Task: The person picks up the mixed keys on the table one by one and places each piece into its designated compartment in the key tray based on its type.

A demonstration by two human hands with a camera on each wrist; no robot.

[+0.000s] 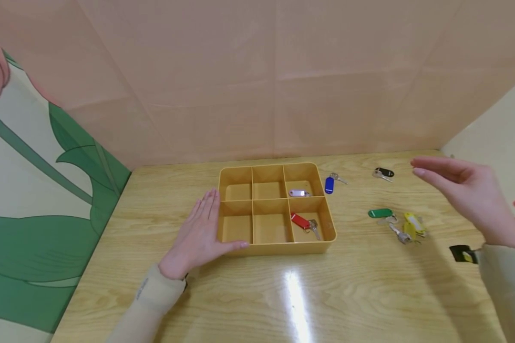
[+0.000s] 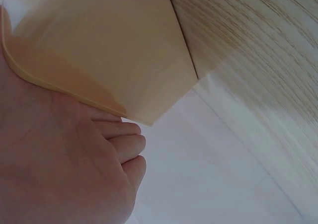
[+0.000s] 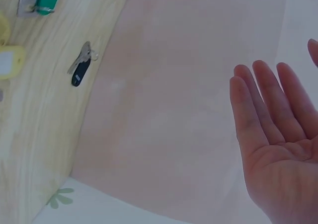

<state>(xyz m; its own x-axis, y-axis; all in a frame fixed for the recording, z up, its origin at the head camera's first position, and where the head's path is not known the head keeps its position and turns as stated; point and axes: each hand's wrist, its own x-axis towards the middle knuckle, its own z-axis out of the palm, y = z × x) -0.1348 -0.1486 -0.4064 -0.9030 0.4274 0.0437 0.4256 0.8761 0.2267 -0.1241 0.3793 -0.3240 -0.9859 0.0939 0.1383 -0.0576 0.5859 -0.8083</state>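
My left hand (image 1: 197, 238) lies with straight fingers along the left side of a yellow compartment box (image 1: 279, 248), its thumb on the front rim. In the left wrist view the palm touches the box wall (image 2: 109, 50). My right hand (image 1: 468, 190) is raised above the table at the right, fingers extended, holding nothing. A key with a white tag (image 1: 297, 193) lies in the back right compartment. In the front right one is a key with a red tag (image 1: 300, 220). The other compartments hold nothing.
Right of the box lie keys with a blue tag (image 1: 329, 185), a black tag (image 1: 385, 172), a green tag (image 1: 380, 213) and yellow tags (image 1: 414, 224). A pinkish sheet (image 1: 274, 95) stands behind the wooden table (image 1: 249, 300). Side walls carry painted plants (image 1: 34, 238).
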